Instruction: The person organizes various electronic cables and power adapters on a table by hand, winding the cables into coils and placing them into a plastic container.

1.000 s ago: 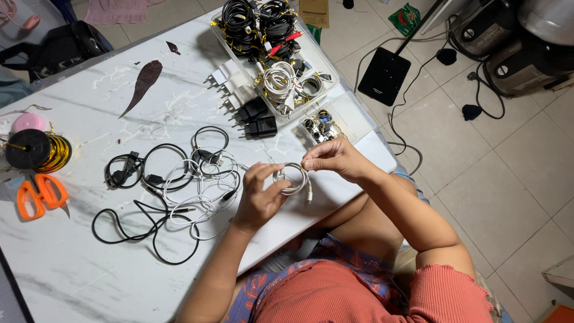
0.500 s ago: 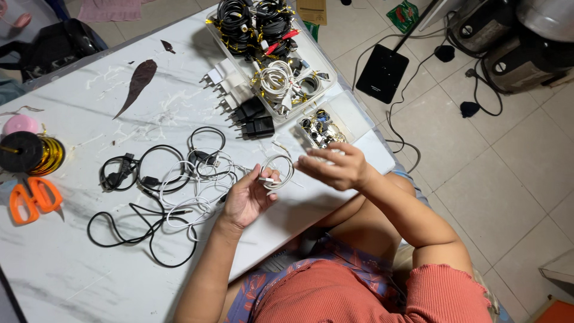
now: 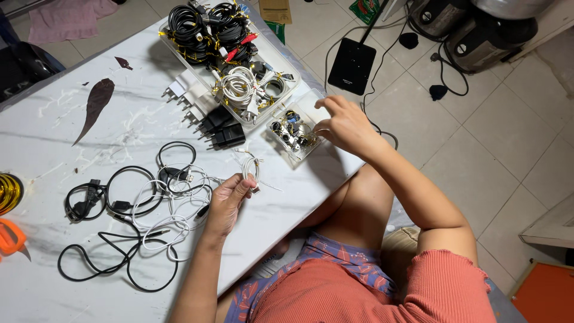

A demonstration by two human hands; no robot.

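- A coiled white cable (image 3: 251,169) is pinched by the left hand (image 3: 227,200) above the worktop (image 3: 89,137).
- The right hand (image 3: 344,124), fingers loosely spread, is placed over the small clear tray (image 3: 294,133) at 2 o'clock.

A white coiled cable (image 3: 250,168) in the left hand (image 3: 227,203) lies over a white surface (image 3: 119,119) veined grey like marble, with black and white loose cables (image 3: 137,209) at nine o'clock, black chargers (image 3: 222,131) and white chargers (image 3: 190,96) at eleven, orange scissors (image 3: 9,236) far left, and a ribbed salmon sleeve (image 3: 454,281).
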